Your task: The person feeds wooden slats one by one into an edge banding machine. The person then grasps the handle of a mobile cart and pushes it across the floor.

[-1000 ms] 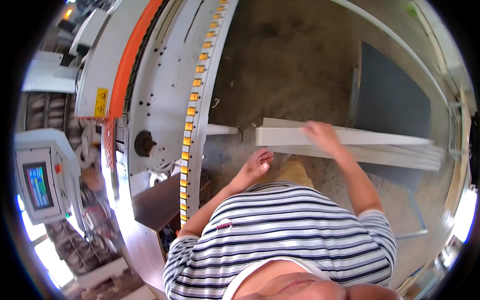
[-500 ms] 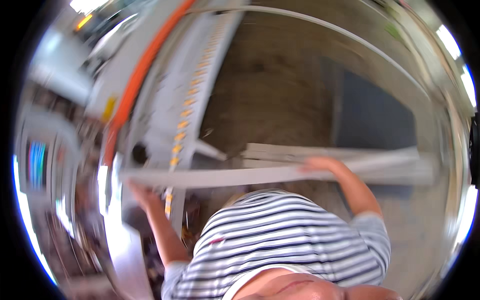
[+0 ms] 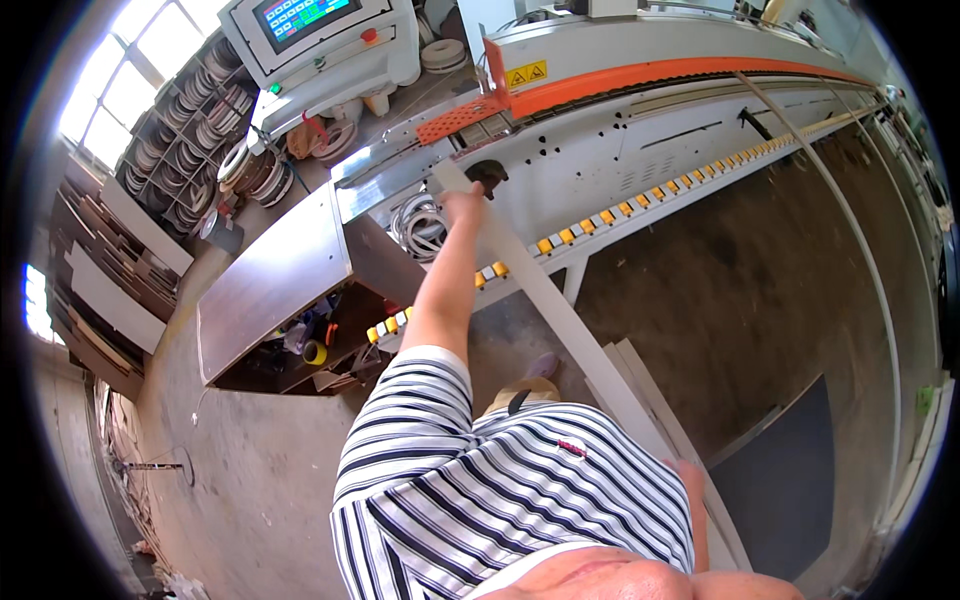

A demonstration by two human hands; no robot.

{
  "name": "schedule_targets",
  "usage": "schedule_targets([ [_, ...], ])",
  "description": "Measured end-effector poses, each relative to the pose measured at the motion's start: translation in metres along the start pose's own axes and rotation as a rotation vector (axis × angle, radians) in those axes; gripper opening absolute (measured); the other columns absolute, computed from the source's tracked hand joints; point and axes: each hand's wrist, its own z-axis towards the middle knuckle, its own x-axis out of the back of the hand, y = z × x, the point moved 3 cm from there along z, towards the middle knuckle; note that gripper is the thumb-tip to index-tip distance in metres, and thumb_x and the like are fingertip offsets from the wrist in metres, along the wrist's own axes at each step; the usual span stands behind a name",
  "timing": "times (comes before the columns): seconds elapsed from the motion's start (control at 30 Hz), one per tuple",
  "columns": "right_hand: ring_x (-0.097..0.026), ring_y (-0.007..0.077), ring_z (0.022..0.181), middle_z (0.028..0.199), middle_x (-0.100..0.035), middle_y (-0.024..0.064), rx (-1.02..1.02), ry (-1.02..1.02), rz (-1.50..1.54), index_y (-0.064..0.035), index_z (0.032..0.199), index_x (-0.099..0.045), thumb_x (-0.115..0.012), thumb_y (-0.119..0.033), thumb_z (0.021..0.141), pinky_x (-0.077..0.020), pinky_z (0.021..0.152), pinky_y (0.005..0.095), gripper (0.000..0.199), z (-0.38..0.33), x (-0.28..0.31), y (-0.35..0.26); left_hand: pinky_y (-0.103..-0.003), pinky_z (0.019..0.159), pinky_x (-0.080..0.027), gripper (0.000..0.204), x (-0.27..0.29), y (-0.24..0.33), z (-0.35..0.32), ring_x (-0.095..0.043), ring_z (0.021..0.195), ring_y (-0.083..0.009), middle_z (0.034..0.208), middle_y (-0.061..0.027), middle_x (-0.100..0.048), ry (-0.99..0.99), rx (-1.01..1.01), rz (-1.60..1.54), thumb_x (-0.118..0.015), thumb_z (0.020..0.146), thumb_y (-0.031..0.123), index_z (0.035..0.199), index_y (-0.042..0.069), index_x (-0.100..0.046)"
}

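A long, narrow pale-grey board strip [image 3: 555,305] runs slantwise from the machine's near end down past my right side. My left hand [image 3: 462,205] is closed around its far end, with the arm stretched out beside the machine. At the near part of the strip, my right hand [image 3: 690,480] grips the edge; my striped shirt hides some of that hand and forearm. Further pale boards [image 3: 650,375] lie beneath and beside the strip. Just left of my left hand sits a coil of white edge banding [image 3: 418,228].
A long grey machine [image 3: 600,150] with an orange guard [image 3: 660,72] and a rail of yellow rollers [image 3: 608,216] stretches to the right. At left are a brown cabinet [image 3: 275,290], a control panel [image 3: 310,30] and a rack of rolls [image 3: 190,130]. A dark panel [image 3: 780,490] lies right.
My view has swung left toward the machine's end. The strip, level across my front before, now slants away from me, both hands still on it. The earlier frame is blurred.
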Motion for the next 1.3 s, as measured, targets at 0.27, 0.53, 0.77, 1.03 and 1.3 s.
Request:
schedule_targets([
  [0.27, -0.062, 0.0437, 0.064, 0.065, -0.062, 0.0225, 0.034, 0.203, -0.104, -0.0041, 0.066, -0.061, -0.062, -0.05, 0.086, -0.0454, 0.054, 0.0519, 0.05, 0.033, -0.011, -0.035, -0.043, 0.093, -0.049, 0.081, -0.09, 0.034, 0.022, -0.061, 0.107, -0.0398, 0.115, -0.0291, -0.06, -0.213, -0.003, -0.062, -0.079, 0.069, 0.034, 0.12, -0.013, -0.037],
  [0.53, -0.06, 0.0491, 0.073, 0.071, -0.062, 0.0267, -0.146, 0.015, 0.007, -0.002, 0.077, -0.064, -0.057, -0.05, 0.089, -0.0454, 0.063, 0.0545, 0.05, 0.053, 0.038, -0.133, -0.042, 0.078, -0.054, 0.065, -0.12, 0.051, 0.066, -0.067, 0.091, -0.0359, 0.101, -0.0252, -0.066, -0.193, -0.055, -0.102, -0.077, 0.07, 0.035, 0.11, -0.011, -0.054],
  [0.77, -0.06, 0.0492, 0.074, 0.074, -0.064, 0.0262, 0.033, 0.029, -0.064, -0.0034, 0.076, -0.062, -0.04, -0.061, 0.093, -0.0448, 0.068, 0.0584, 0.064, 0.088, 0.012, -0.091, -0.043, 0.089, -0.051, 0.057, -0.114, 0.073, 0.067, -0.065, 0.098, -0.0386, 0.103, -0.0245, -0.067, -0.214, -0.055, -0.101, -0.072, 0.069, 0.041, 0.103, -0.005, -0.062],
  [1.03, -0.062, 0.0488, 0.078, 0.077, -0.064, 0.0275, -0.063, -0.017, -0.1, -0.0023, 0.081, -0.065, -0.032, -0.068, 0.091, -0.0473, 0.069, 0.0572, 0.074, 0.1, 0.035, -0.094, -0.044, 0.093, -0.048, 0.06, -0.113, 0.081, 0.067, -0.061, 0.105, -0.0399, 0.111, -0.0248, -0.063, -0.171, 0.003, -0.052, -0.072, 0.07, 0.039, 0.109, -0.004, -0.059],
  [1.3, -0.063, 0.048, 0.078, 0.078, -0.065, 0.0273, -0.037, -0.029, -0.102, -0.0036, 0.088, -0.068, -0.033, -0.071, 0.089, -0.0487, 0.07, 0.0568, 0.076, 0.113, 0.028, -0.073, -0.044, 0.094, -0.048, 0.06, -0.118, 0.081, 0.071, -0.061, 0.106, -0.0405, 0.111, -0.0272, -0.062, -0.189, 0.013, -0.126, -0.074, 0.07, 0.035, 0.11, -0.006, -0.056],
])
